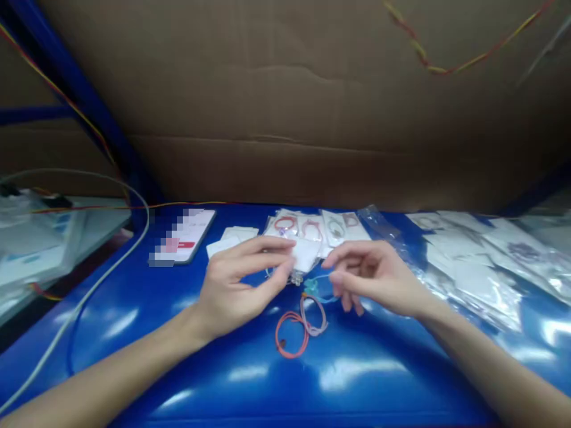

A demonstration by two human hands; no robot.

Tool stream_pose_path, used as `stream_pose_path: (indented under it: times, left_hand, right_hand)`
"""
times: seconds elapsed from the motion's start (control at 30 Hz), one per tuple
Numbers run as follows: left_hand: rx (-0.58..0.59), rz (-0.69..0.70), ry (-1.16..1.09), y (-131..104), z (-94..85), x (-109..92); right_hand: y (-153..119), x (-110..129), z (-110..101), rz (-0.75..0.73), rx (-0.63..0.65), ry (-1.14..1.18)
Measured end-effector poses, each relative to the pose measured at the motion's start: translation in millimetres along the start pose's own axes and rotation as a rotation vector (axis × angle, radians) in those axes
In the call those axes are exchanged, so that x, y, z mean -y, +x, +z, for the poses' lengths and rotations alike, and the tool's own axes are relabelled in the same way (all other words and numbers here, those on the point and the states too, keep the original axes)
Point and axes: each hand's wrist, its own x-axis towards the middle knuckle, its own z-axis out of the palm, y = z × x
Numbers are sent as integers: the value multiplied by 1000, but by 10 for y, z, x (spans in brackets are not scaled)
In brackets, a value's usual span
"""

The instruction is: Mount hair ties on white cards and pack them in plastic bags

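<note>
My left hand [250, 282] is closed, its thumb and fingers pinching a small white card [307, 254] over the middle of the table. To the right, my right hand [368, 276] hovers with fingers loosely curled and apart; nothing shows between them. Just beside its fingertips is a light blue cord bracelet [312, 288], part of its loop hidden behind the fingers. Closer to me, a lilac cord bracelet [314, 315] and an orange-red cord bracelet [292, 335] lie on the blue tabletop [214, 368], touching each other.
Behind the hands lie bagged bracelets on white cards [336, 229]. White cards [238, 233] and a phone [185, 238] are on the left. More clear packets [482, 267] spread across the right. A pale cable [111, 270] arches along the left; a cardboard wall [285, 107] stands behind.
</note>
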Motion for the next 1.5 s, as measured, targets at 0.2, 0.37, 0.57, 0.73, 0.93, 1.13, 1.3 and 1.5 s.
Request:
stream_pose_path:
  times: [0.2,0.37,0.57,0.73,0.93,1.13,1.3,1.5]
  left_hand:
    - [-51,44,37,-4,2,43]
    - [-69,48,18,-14,21,67]
    - [-76,69,25,-18,23,54]
    - [-56,66,9,-27,8,70]
    - [-63,67,-32,-20,-5,63]
    - [-96,80,-38,-15,-13,68]
    - [-101,65,-18,-3,-4,49]
    - [-82,54,-6,-17,-9,22]
  right_hand:
    - [-5,-42,40,80,90,-22]
    - [15,-102,88,63,79,-202]
    - [42,-118,65,122,82,-305]
    - [40,-72,45,51,119,-434]
    - [10,-24,23,91,156,-382]
    - [-8,-8,-16,50,215,-51]
    - [-30,-19,23,-163,97,36]
    - [-58,-10,55,-296,-44,29]
